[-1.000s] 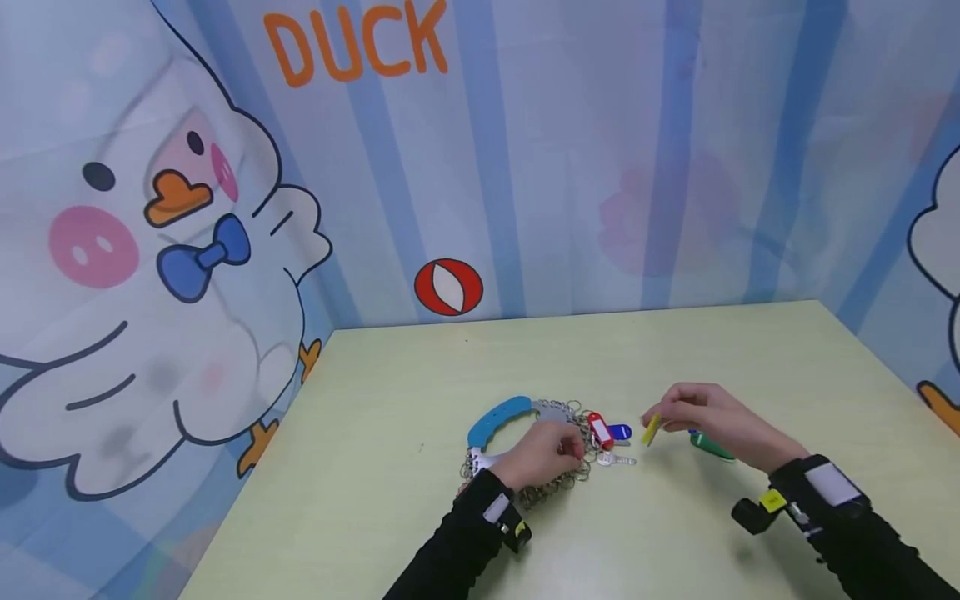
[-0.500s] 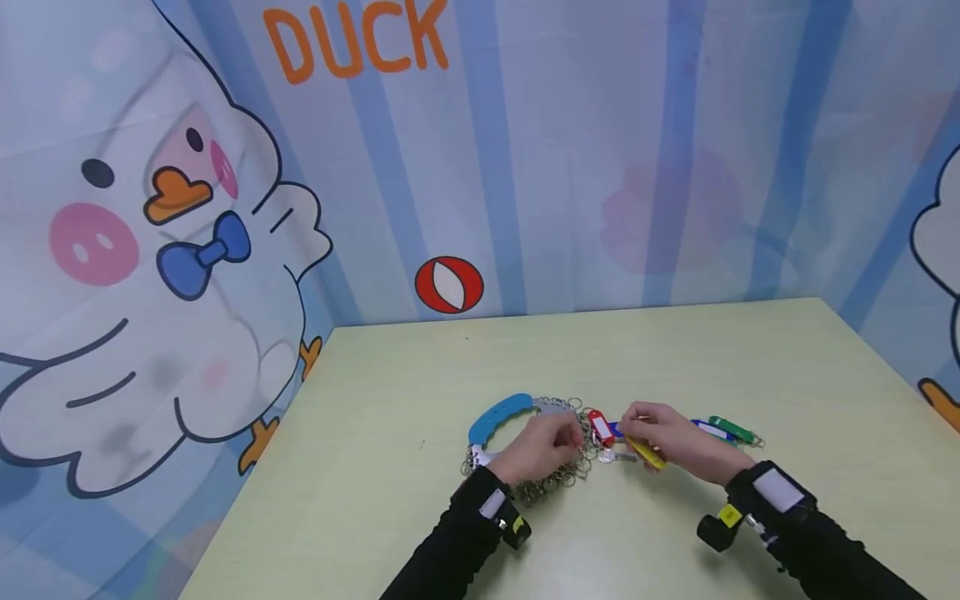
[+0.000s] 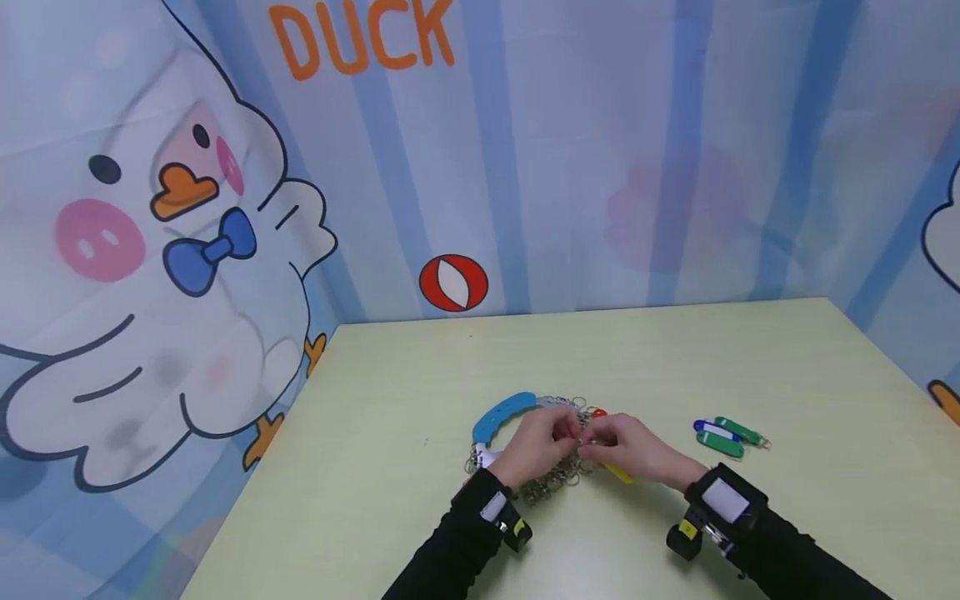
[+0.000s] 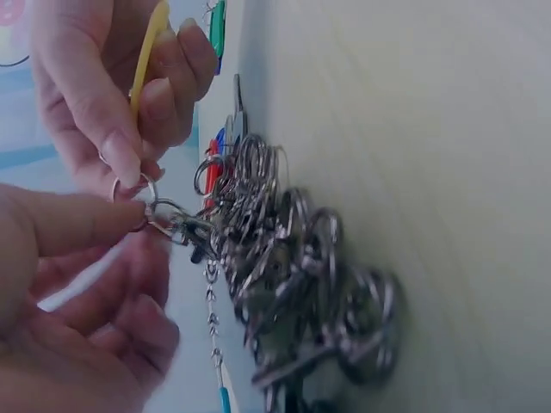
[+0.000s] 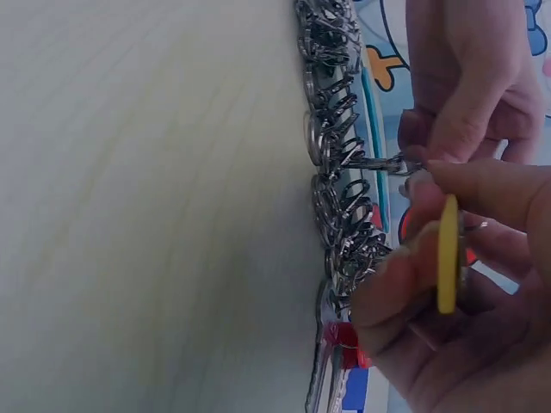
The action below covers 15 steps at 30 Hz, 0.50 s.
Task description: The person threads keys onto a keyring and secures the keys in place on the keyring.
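A large ring-shaped key holder with a blue grip [image 3: 504, 411] lies on the table, hung with many metal split rings [image 4: 284, 241]. My left hand [image 3: 536, 446] pinches one of these rings [image 4: 168, 208] and lifts it above the bunch. Fingertip to fingertip with it, my right hand [image 3: 637, 450] holds a yellow key tag [image 5: 448, 254], gripping the tag's own small ring [image 4: 136, 182] between thumb and finger. The two rings meet at the fingertips in the left wrist view. A red key tag [image 5: 346, 344] and keys [image 5: 320, 366] hang at the holder's right end.
To the right on the pale table [image 3: 420, 517] lie two green key tags [image 3: 720, 444] and a blue one [image 3: 716, 429] close together. A printed cloth backdrop [image 3: 570, 167] stands behind the table.
My right hand has moved left with the yellow key tag, up to my left hand. The left hand stays over the metal rings. The green and blue tags at right are now uncovered.
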Each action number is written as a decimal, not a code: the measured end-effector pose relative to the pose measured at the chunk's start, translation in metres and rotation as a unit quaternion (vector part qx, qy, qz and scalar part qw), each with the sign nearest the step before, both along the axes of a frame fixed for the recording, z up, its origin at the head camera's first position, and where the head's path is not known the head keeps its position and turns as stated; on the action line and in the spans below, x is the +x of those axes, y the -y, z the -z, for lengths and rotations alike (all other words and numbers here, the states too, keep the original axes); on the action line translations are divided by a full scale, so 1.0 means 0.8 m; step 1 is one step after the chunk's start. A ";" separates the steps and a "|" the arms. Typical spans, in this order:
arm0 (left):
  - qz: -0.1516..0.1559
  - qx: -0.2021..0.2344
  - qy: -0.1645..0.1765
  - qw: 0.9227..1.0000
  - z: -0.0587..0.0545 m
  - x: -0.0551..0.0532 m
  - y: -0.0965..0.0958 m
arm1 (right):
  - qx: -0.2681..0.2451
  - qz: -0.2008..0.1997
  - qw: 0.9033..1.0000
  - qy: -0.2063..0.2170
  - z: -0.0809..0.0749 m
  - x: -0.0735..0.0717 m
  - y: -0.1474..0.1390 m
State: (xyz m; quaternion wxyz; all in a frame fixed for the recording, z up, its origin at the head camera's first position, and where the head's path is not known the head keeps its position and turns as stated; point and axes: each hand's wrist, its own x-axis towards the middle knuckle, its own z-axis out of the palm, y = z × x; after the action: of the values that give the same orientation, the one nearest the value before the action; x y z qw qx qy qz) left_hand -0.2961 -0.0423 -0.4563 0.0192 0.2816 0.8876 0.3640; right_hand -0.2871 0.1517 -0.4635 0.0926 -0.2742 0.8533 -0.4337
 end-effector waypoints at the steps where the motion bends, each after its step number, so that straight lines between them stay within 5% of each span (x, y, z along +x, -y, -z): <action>1: -0.001 -0.004 0.002 1.000 -0.001 0.001 0.001 | -0.002 0.004 1.000 -0.014 0.000 0.001 0.000; 15: 0.017 0.005 -0.030 0.999 0.003 0.002 0.008 | -0.005 0.010 0.999 -0.051 0.002 0.001 0.001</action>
State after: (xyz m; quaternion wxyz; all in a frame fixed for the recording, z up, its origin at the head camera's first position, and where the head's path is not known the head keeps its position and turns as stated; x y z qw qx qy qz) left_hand -0.2945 -0.0486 -0.4588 -0.0027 0.3078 0.8810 0.3593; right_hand -0.2866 0.1509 -0.4649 0.0433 -0.2882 0.8574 -0.4242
